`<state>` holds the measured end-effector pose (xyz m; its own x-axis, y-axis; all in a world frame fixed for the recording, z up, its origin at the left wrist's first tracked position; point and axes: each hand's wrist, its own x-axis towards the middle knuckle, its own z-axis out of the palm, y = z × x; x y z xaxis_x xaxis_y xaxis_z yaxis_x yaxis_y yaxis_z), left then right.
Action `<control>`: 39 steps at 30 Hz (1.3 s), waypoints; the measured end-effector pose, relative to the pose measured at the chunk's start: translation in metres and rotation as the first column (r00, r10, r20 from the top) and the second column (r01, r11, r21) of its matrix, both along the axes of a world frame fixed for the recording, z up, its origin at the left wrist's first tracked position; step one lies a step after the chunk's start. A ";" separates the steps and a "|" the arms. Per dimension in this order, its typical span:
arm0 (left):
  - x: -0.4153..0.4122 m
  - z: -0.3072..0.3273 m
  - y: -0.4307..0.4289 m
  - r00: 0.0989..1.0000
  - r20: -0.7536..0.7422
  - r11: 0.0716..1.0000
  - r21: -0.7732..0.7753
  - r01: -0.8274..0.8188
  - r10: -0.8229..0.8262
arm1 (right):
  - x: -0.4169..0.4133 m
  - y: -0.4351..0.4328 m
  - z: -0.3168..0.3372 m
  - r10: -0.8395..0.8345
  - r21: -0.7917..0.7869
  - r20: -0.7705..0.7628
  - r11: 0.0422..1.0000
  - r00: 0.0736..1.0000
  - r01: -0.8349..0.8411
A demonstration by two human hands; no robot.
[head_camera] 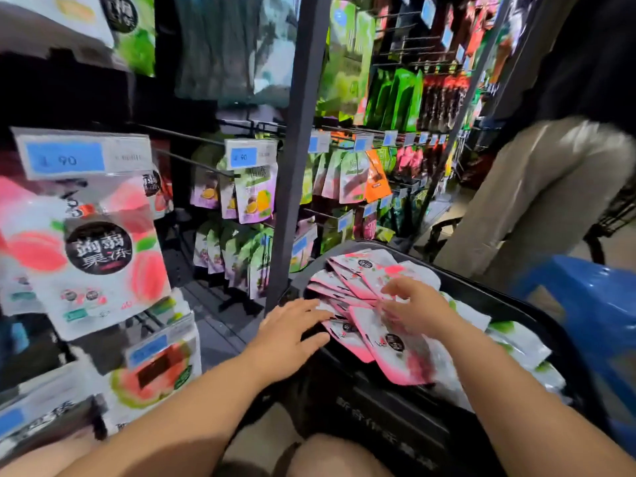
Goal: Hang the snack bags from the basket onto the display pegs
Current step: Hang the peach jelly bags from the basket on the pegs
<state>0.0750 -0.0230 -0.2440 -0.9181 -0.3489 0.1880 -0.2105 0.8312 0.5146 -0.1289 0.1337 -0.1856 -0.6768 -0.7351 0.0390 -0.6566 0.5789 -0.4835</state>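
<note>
Head view: the task seems mostly undone. The left hand (292, 327), fingers straight, touches the edge of the pink bags (347, 270) in the basket (395, 407). The right hand (414, 306) bends over them; I cannot tell whether it grips. Roughly ten pink bags fan beneath both fingertips, several green bags (516, 339) lie beyond the right fingers, and the pegs (192, 161) stand up-left of the left fingers.

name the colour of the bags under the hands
The bags are pink and white, clearest in the head view.

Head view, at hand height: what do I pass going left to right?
Hanging peach jelly bag → left hand → right hand → green-and-white bags in the basket → blue plastic object. The pink bags overlap both hands, so they are left out.
</note>
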 end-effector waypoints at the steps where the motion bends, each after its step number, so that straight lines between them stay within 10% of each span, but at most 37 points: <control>1: -0.003 -0.001 0.001 1.000 0.016 1.000 -0.018 0.005 -0.005 | -0.007 0.008 -0.003 -0.009 0.046 -0.009 0.999 1.000 0.010; 7: -0.008 -0.003 -0.003 0.998 0.055 0.999 -0.035 0.001 0.001 | -0.004 0.037 -0.014 0.127 0.077 0.266 0.985 0.955 -0.153; 39: -0.008 -0.006 0.003 0.999 0.039 0.995 0.100 -0.004 0.000 | 0.034 0.074 -0.040 0.342 -0.067 0.142 0.939 0.929 -0.336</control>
<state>0.0671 -0.0196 -0.2495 -0.9233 -0.3663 0.1157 -0.2340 0.7752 0.5868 -0.0954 0.2072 -0.2257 -0.3878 -0.9217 -0.0082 -0.7285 0.3119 -0.6099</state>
